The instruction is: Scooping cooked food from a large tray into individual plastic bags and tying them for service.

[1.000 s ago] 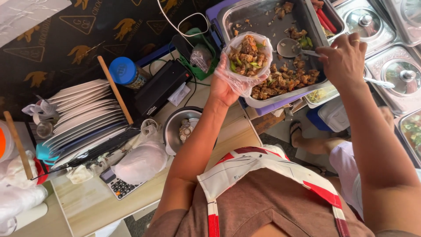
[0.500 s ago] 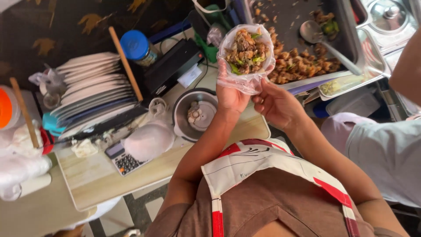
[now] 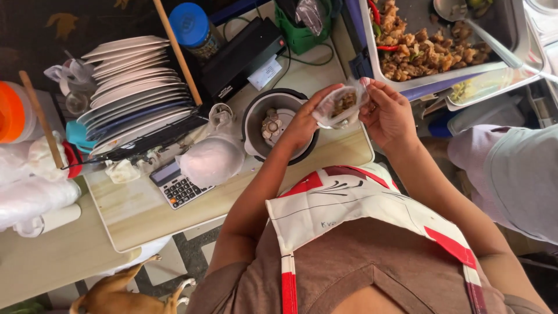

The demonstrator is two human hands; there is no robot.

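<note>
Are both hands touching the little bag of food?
Touching. The head view shows the left hand and the right hand each pinching an end of the clear food bag, fingers pressed on the plastic.

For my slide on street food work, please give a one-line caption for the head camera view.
Both hands, left hand and right hand, hold a clear plastic bag of food above the counter.

Food bag (image 3: 340,104) lowered from tray, now pinched narrower.

Food stall: steel food trays (image 3: 407,75), stacked plates (image 3: 125,87)
</note>
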